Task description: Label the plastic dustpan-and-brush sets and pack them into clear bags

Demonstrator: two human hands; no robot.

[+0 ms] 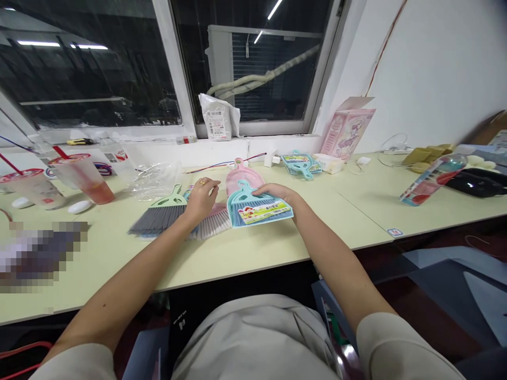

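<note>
My right hand point(280, 192) grips a small light-blue dustpan point(232, 207) by its side, with a matching brush point(253, 201) nested in it and a printed label across the front. This set is tilted above the table. My left hand point(203, 198) hovers to its left with fingers loosely bent and apart, and nothing shows in them. Below that hand lies a pink brush point(216, 221) with pale bristles. A green brush point(156, 216) with grey bristles lies to the left. Behind the blue set is a pink dustpan point(234, 177), partly hidden.
Another blue dustpan-and-brush set point(304, 164) lies near the wall, beside a pink box point(348, 129). Two drink cups point(85, 179) and clear plastic wrap point(156, 179) are on the left. A clear bottle point(433, 179) stands on the right of the table point(336, 221).
</note>
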